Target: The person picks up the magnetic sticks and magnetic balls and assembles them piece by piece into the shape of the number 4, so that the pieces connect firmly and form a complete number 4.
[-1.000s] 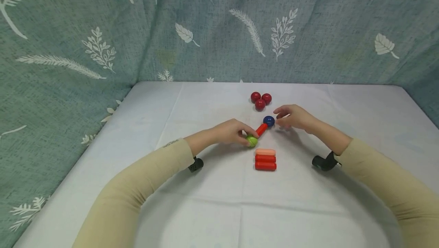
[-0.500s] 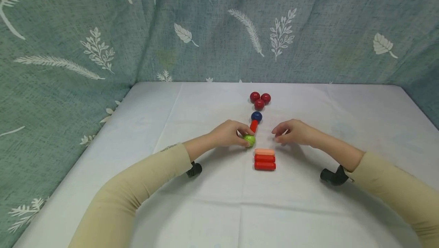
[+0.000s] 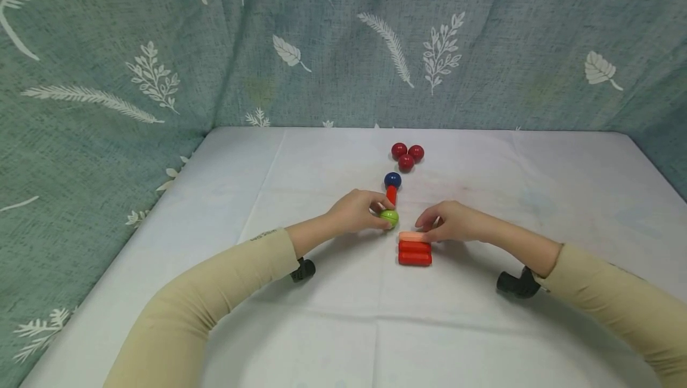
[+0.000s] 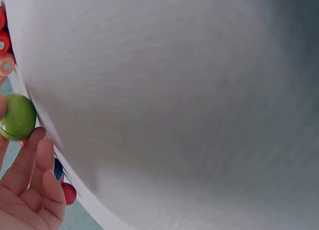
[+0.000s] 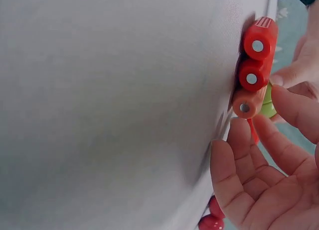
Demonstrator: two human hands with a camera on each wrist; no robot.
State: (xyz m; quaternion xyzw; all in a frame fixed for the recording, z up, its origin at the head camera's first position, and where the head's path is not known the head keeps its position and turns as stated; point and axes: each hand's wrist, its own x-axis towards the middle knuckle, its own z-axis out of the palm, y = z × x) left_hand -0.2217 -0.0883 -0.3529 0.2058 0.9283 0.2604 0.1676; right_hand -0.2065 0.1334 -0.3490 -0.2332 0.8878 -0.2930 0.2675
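My left hand [image 3: 356,212] pinches a green ball [image 3: 389,217] between thumb and fingers. A red magnetic rod [image 3: 392,195] runs from behind that ball to a dark blue ball [image 3: 393,180] at its far end. My right hand [image 3: 451,221] is over the right end of an orange-pink magnetic rod [image 3: 410,236]; in the right wrist view its thumb and forefinger are spread apart close to that rod's end. Two red rods [image 3: 414,252] lie side by side against the orange-pink one. Round metal discs show in the ends of these three rods in the right wrist view.
Three dark red balls [image 3: 406,163] sit grouped beyond the blue ball. Everything lies on a white cloth-covered table [image 3: 322,334], with a leaf-patterned blue-green curtain [image 3: 333,48] behind and at the left side.
The blue ball and its red rod have swung left, toward straight behind the green ball. My right hand has left the blue ball and come nearer, down to the orange-pink rod.
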